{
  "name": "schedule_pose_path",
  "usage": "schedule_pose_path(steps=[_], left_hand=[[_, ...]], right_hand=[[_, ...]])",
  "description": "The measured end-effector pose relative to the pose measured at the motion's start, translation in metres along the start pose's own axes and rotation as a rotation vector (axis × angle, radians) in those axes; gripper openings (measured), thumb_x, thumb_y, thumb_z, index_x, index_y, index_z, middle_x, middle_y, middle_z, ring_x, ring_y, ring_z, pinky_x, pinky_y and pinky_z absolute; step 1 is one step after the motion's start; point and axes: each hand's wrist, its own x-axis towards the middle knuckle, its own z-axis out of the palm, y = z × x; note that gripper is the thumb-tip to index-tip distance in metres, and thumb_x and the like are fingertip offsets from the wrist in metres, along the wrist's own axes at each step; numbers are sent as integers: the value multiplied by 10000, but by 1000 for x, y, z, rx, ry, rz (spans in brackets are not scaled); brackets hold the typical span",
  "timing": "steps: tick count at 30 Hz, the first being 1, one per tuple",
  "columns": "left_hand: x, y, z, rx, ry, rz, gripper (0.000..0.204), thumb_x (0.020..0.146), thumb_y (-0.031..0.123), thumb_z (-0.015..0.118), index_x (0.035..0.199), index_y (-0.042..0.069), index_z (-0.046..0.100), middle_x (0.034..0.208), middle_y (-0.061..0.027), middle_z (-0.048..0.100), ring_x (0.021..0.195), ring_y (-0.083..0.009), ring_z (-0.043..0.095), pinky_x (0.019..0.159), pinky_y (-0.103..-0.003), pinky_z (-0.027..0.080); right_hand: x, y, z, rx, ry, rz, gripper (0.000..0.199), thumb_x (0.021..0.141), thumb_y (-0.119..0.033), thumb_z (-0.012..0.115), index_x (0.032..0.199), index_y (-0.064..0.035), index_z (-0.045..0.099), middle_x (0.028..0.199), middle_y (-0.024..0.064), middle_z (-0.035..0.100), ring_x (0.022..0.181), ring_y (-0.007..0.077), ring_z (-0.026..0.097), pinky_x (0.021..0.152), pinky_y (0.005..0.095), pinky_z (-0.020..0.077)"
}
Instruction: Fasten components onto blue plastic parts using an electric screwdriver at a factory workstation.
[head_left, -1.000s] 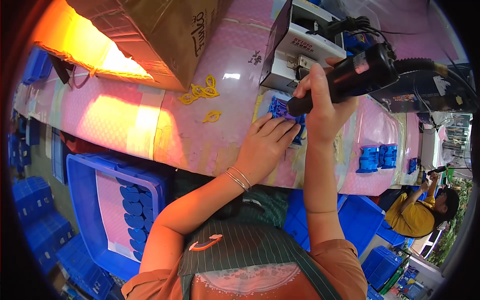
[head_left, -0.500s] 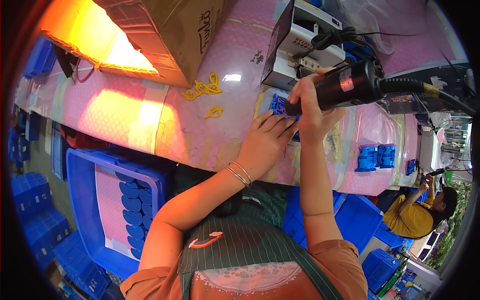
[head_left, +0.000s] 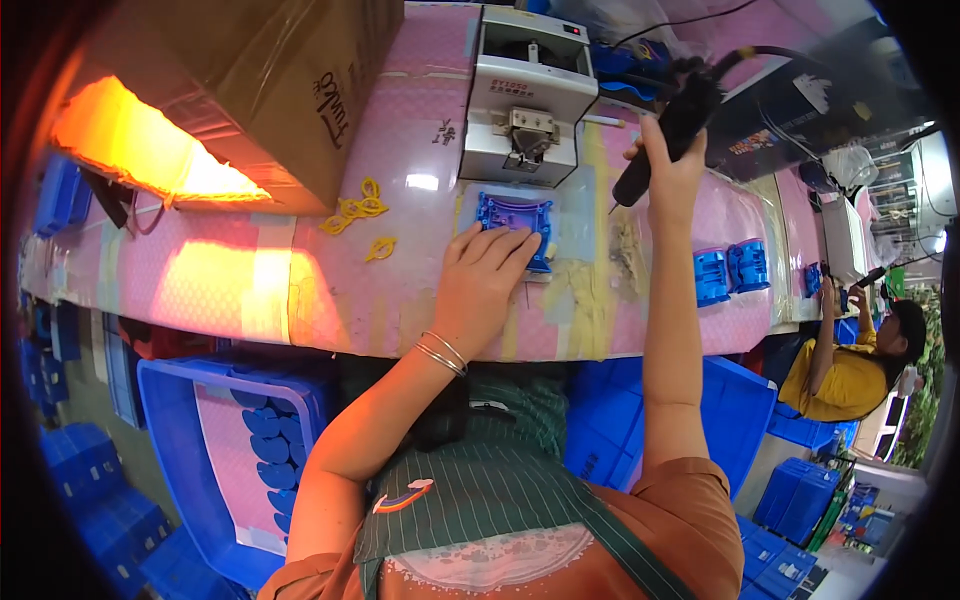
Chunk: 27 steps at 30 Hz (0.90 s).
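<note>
The fingers of the left hand (head_left: pixel 483 283) were spread flat, their tips pressed on a blue plastic part (head_left: pixel 515 222) that lay on the pink counter (head_left: pixel 300 290) just in front of a grey benchtop machine (head_left: pixel 528 95). The fingers of the right hand (head_left: pixel 668 170) were wrapped tightly around a black electric screwdriver (head_left: pixel 668 135), which was held raised above the counter to the right of the blue part, its tip pointed down and left; a black cable ran off from its upper end. Thin bangles (head_left: pixel 441 352) were worn on the left wrist.

A small group of yellow rings (head_left: pixel 357 212) was scattered on the counter to the left of the blue part. Further left, a large brown cardboard box (head_left: pixel 250 80) with dark printing on its side was standing, with a patch of orange glare on its left face. Two more blue parts (head_left: pixel 730 270) were set well apart to the right.

Below the counter edge, a blue plastic crate (head_left: pixel 170 400) was seen holding round blue pieces on a pink sheet, and further blue crates were stacked at the left and lower right. A second person in a yellow shirt (head_left: pixel 850 375) was seated at the far right, partly cut off by the dark rim. What the screwdriver tip pointed at could not be made out.
</note>
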Motion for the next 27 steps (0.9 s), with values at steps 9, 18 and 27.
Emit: schedule_pose_path(steps=[9,18,27], left_hand=[[3,4,0,14,-12,-5,482,759,107,727,1233,98,641,1221,-23,641,1168,-206,562,1073,-445,363],[0,-1,-15,-137,110,23,352,796,41,653,1147,65,675,1206,-86,641,1126,-264,592,1028,-453,423],[-19,-24,-46,-336,241,-271,280,831,-54,653,1087,42,710,1098,-106,664,1022,-261,613,865,-331,511]], right_hand=[[-54,-21,-209,-909,-707,-78,1004,580,-130,843,1488,-71,420,1529,101,421,1421,282,379,1175,376,293],[-95,-27,-135,-930,-462,-318,948,550,-178,880,1416,-70,510,1322,162,530,1237,354,493,1068,417,393],[-94,-44,29,-721,-658,-555,898,569,-209,868,1386,-65,526,1261,158,537,1137,363,500,981,442,420]])
